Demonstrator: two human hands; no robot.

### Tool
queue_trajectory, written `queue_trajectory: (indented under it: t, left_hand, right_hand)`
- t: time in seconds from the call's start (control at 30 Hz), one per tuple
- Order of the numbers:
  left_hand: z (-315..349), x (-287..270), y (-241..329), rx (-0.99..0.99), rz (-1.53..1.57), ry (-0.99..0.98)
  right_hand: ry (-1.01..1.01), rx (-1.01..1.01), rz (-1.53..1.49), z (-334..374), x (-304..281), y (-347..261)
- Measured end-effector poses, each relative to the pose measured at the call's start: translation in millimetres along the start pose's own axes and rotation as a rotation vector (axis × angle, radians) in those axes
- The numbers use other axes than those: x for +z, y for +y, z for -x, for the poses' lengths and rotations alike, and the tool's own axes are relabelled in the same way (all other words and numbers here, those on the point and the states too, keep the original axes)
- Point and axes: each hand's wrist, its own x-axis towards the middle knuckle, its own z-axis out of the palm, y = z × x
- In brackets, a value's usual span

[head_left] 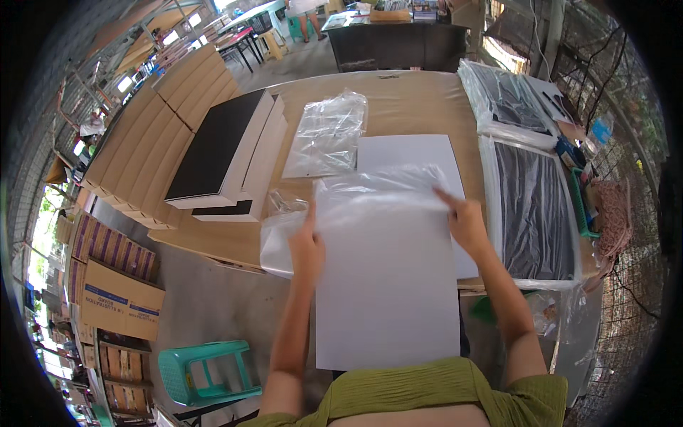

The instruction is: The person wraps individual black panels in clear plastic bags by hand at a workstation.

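A large white board (388,292) stretches from my body to the table's near edge. Clear plastic film (384,186), wrinkled and shiny, lies across its far end; whether it wraps the whole board I cannot tell. My left hand (307,245) is closed at the left edge of the film and board, index finger pointing away from me, slightly blurred. At the right edge my right hand (467,224) is curled, its index finger stretched along the film. Under the film's far side lies another white board (409,149).
Clear plastic sleeves (329,132) lie on the brown table (398,96). Black-topped boards (220,146) and long cartons (139,142) are stacked at left. Plastic-wrapped dark panels (530,210) line the right, beside a green basket (582,203). A green stool (210,370) stands lower left.
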Motion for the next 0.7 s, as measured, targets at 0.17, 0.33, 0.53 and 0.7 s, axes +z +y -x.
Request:
queue_trajectory:
  t: [0.17, 0.33, 0.53, 0.7]
  left_hand:
    - [76.4, -25.8, -32.4, 0.047, -0.119, -0.140]
    - [134.6, -75.1, -12.9, -0.009, -0.191, -0.291]
    - [177.4, -95.4, 2.7, -0.174, -0.021, -0.353]
    - [174.5, -52.8, -31.8, -0.121, 0.019, -0.347]
  right_hand:
    - [-0.221, 0.247, -0.076, 80.6, -18.3, -38.7]
    - [-0.148, 0.160, -0.054, 144.6, -41.6, -78.6]
    - [-0.116, 0.285, -0.093, 171.4, -55.5, -95.7]
    - [-0.129, 0.328, -0.102, 167.9, -33.9, -69.1]
